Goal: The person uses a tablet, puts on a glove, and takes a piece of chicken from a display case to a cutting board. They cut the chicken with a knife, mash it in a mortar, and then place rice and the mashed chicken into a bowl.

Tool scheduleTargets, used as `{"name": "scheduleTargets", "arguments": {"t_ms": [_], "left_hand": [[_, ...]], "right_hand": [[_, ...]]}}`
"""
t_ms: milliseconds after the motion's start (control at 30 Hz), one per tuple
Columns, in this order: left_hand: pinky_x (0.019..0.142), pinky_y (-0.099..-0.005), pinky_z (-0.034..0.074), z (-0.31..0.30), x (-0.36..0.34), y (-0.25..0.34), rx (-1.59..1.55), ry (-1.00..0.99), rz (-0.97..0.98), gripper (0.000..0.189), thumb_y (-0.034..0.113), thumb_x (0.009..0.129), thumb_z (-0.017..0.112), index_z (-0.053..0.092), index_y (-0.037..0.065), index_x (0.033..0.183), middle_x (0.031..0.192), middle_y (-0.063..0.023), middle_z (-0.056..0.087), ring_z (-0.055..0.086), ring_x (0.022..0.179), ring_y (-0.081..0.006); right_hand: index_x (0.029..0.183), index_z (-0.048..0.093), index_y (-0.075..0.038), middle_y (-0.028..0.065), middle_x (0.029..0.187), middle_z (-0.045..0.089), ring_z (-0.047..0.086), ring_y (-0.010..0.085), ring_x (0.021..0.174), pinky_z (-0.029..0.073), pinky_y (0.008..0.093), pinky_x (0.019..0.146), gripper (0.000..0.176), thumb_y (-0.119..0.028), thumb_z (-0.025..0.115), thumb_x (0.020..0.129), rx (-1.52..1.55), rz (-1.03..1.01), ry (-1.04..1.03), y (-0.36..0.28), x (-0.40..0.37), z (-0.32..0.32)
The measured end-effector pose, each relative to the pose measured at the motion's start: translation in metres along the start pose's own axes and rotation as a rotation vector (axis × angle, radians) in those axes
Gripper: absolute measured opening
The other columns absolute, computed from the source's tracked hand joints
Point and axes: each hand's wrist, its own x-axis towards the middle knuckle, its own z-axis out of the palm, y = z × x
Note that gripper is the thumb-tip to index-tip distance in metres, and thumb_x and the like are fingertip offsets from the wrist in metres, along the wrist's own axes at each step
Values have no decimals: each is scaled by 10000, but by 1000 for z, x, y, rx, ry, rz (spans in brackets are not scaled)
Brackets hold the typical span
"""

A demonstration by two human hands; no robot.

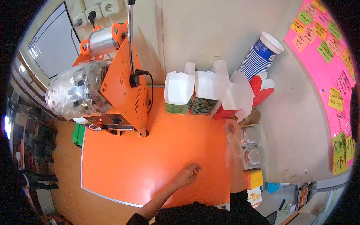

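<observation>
My left hand (188,175) hovers over the orange tabletop (123,161), its fingers loosely curled and nothing visible in them. My right hand (231,129) reaches forward along the table's right edge, close to the red and white paper food boxes (240,95). Clear plastic (233,144) overlaps that hand and wrist, and its fingers are too blurred to make out. Left of these boxes stand two stacks of nested white-lined food boxes (180,90) with green outsides. Behind them leans a stack of blue and white paper cups (258,56).
An orange sealing machine (125,82) with a roll of printed film (78,90) stands at the back left. Clear plastic lids (252,156) and a yellow box (254,179) line the right side. Sticky notes cover a pink board (324,75) on the wall.
</observation>
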Motion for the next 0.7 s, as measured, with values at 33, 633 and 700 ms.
{"name": "scheduleTargets", "arguments": {"t_ms": [33,633,700], "left_hand": [[891,-389,491,-1,0,1,-41,-77,-80,234,72,913,492,555,36,1135,1058,-137,586,605,978,-294],[809,-371,512,41,-28,-33,-29,-99,43,197,44,898,523,604,26,1076,1027,-130,612,618,935,-264],[841,-376,512,31,-26,-26,-79,-105,-66,189,75,916,533,618,38,1081,1039,-133,625,622,948,-273]], "right_hand": [[1071,637,-52,-9,925,594,545,93,829,459,246,745,200,-110,669,883,-26,4,-79,-5,3,-4],[967,664,-41,-8,816,605,563,92,751,458,245,697,121,-141,673,900,210,219,-246,-28,-72,2],[967,666,-42,-7,817,608,564,93,751,459,249,699,132,-158,672,902,225,217,-225,-21,-78,-3]]}}
